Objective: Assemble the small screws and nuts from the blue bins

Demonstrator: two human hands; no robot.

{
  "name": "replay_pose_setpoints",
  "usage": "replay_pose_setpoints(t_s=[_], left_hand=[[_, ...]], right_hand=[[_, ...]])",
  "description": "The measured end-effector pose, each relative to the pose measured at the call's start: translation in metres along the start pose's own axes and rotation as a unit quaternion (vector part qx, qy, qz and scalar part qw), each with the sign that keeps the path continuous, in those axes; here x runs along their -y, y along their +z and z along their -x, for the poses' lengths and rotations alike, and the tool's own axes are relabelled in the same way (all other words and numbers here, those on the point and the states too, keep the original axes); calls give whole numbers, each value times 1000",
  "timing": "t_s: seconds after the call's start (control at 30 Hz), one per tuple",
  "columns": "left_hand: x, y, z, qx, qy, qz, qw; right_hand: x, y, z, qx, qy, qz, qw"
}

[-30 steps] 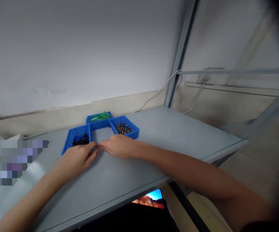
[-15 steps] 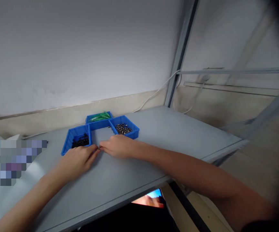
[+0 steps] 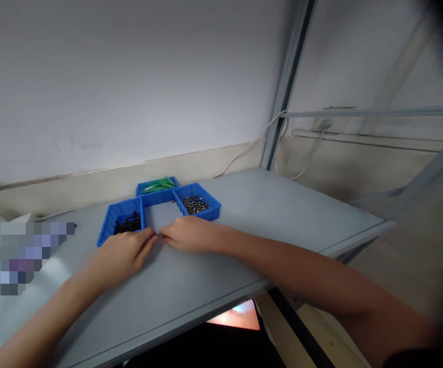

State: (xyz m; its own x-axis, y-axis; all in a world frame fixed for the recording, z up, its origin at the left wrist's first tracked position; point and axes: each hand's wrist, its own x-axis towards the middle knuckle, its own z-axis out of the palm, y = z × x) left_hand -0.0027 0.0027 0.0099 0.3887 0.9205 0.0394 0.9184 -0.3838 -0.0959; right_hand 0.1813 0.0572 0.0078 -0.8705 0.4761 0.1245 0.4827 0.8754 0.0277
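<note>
My left hand (image 3: pixel 128 254) is closed in a pinch above the grey tabletop (image 3: pixel 191 286), just in front of a blue bin (image 3: pixel 106 225) of small black parts (image 3: pixel 129 223). Facing it, my right hand (image 3: pixel 185 234) also pinches, its fingertips a short gap from the left ones. A tiny object shows between the two sets of fingertips, too small to name. Beside my right hand stands a blue bin (image 3: pixel 212 212) of small shiny metal parts (image 3: pixel 195 204). Behind both, a third blue bin (image 3: pixel 158 196) contains green strip-like pieces (image 3: pixel 162 184).
A lit screen (image 3: pixel 240 316) shows below the table's front edge. A metal post (image 3: pixel 283 97) rises at the table's back corner, with a white cable (image 3: pixel 240 152) running along the wall. Something blurred out (image 3: pixel 14 255) lies at the left. One tiny piece (image 3: pixel 173 201) lies between the bins.
My right hand has drawn slightly to the right, widening the gap between the fingertips. My left hand stays nearly in place. The picture on the lit screen has changed.
</note>
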Motion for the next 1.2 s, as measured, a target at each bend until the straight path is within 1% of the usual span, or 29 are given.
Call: replay_pose_setpoints(t_s=[0.17,0.3,0.37,0.5,0.7,1.03,1.13,1.2], left_hand=[[-2,-4,1,-11,-3,0,1000],[-5,-6,3,-25,25,19,999],[-7,-7,4,-23,37,27,999],[-9,-9,5,-20,39,47,998],[-10,-10,4,-14,47,75,996],[-3,-6,0,-14,-20,28,999],[-3,-5,0,-22,-28,16,999],[-3,-5,1,-26,-19,15,999]], right_hand=[[1,2,0,7,6,-12,1000],[3,4,-2,-3,6,-3,1000],[3,6,-2,-6,2,-3,1000],[3,8,-3,-2,-8,-6,1000],[6,3,-1,8,1,5,1000],[4,6,-1,-4,4,21,1000],[3,6,1,-13,3,20,1000],[3,6,1,-18,5,19,1000]])
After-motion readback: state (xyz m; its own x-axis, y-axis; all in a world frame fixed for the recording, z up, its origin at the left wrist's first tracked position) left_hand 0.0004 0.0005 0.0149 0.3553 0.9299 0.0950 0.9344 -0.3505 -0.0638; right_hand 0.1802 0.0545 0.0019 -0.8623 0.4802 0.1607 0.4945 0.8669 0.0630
